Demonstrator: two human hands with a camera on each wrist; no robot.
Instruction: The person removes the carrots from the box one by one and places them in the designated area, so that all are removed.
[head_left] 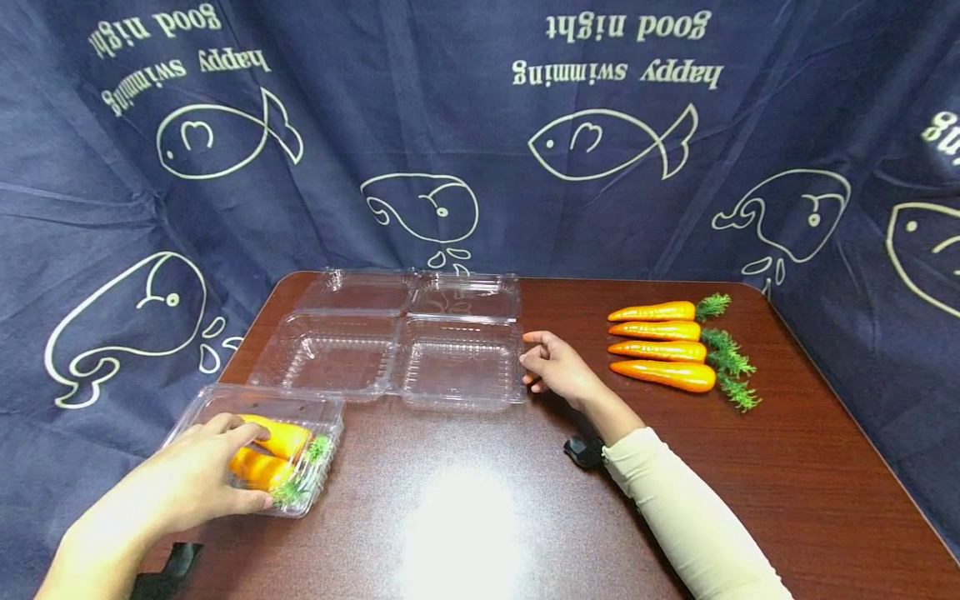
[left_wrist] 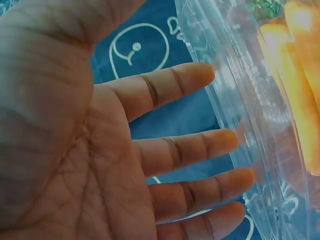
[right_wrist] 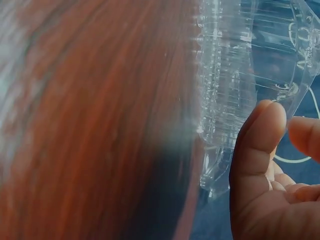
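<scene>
At the near left a clear plastic clamshell box (head_left: pixel 318 400) holds carrots (head_left: pixel 281 437) with green tops. My left hand (head_left: pixel 198 467) rests over this box, thumb at its near edge. In the left wrist view its fingers (left_wrist: pixel 185 85) stretch out almost straight, fingertips right at the plastic. Two empty clear containers, one on the left (head_left: pixel 337 367) and one on the right (head_left: pixel 457 367), stand side by side with raised lids behind. My right hand (head_left: pixel 558 367) is at the right container's outer edge, loosely bent. In the right wrist view its thumb (right_wrist: pixel 260 135) overlaps the plastic, apart from the index finger.
Several orange carrots (head_left: pixel 660 350) with green tops lie in a row on the right of the brown table (head_left: pixel 390 500). A dark blue cloth (head_left: pixel 480 100) with fish and whale drawings hangs behind. Black straps (head_left: pixel 583 452) show at the wrists.
</scene>
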